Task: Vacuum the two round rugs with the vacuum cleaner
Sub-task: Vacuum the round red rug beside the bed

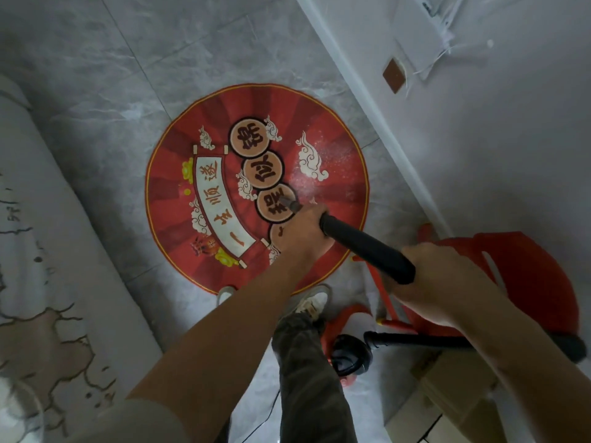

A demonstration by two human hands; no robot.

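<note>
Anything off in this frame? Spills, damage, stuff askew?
Yes. White specks are scattered over the rug's right side, nearest the wall; its left side looks clean. The wand, gripped by left hand and right hand, points at that patch. The wall also has an uncovered brown cutout.

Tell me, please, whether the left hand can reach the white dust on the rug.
Probably yes: the left hand, gripping the vacuum wand, hovers over the red rug, and the white dust lies just beyond it, nothing between.

Red round rug (335, 174) with cream clouds, grey marbled floor (105, 100), black wand (364, 247).
</note>
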